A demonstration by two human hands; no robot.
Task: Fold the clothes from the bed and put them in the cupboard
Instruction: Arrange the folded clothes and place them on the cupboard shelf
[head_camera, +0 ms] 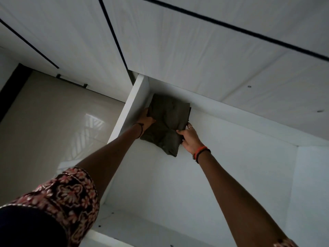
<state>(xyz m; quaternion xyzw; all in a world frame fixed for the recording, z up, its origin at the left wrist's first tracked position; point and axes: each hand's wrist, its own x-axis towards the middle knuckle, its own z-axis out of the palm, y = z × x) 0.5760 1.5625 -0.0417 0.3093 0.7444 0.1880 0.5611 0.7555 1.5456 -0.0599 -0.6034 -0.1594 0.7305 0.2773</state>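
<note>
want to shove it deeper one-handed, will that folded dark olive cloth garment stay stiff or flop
Probably floppy: the folded dark olive cloth garment is creased and lumpy. Likely light: the left hand and right hand hold only its edges. One-handed pushing may bunch it.

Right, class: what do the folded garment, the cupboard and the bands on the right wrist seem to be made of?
The folded garment looks like woven cloth, probably cotton: matt olive-grey, creasing softly. The cupboard is likely white laminated board: smooth flat panels, square edges, small fixing holes. The wristbands are orange and black, perhaps thread or rubber; too small to tell.
</note>
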